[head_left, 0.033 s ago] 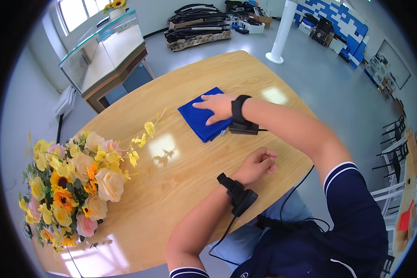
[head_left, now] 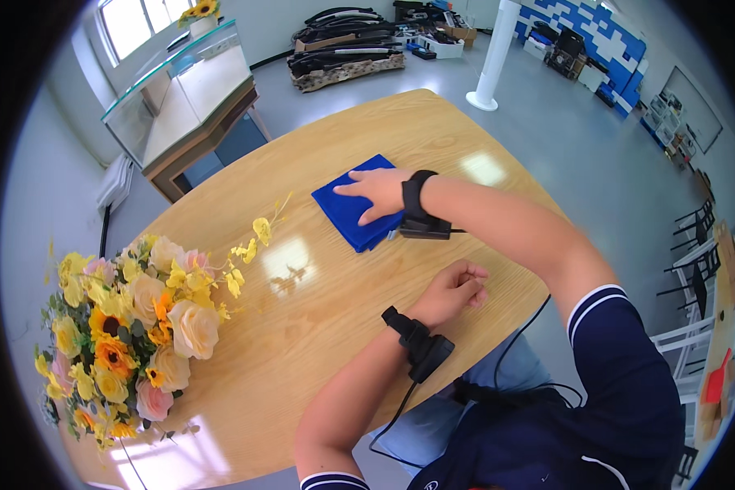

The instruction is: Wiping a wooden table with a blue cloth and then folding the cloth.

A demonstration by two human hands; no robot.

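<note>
A folded blue cloth [head_left: 341,214] lies on the wooden table [head_left: 318,343], toward its far side. My right hand [head_left: 376,194] rests palm down on the cloth with its fingers spread, covering much of its right part. Around that wrist is a black strap with a dark box-shaped device [head_left: 425,227]. My left hand [head_left: 451,292] lies on the table nearer to me, apart from the cloth. Its fingers are loosely curled, and nothing shows in them. A similar black device [head_left: 429,356] is strapped to the left wrist.
A bouquet of roses and sunflowers [head_left: 131,335] stands at the table's left, a yellow spray reaching toward the middle. Black cables [head_left: 400,416] hang from the wrist devices by the near edge. Beyond the table are a glass display case [head_left: 196,98] and a white post [head_left: 494,61].
My right hand has slid very slightly left and nearer over the blue cloth. The left hand stays in place.
</note>
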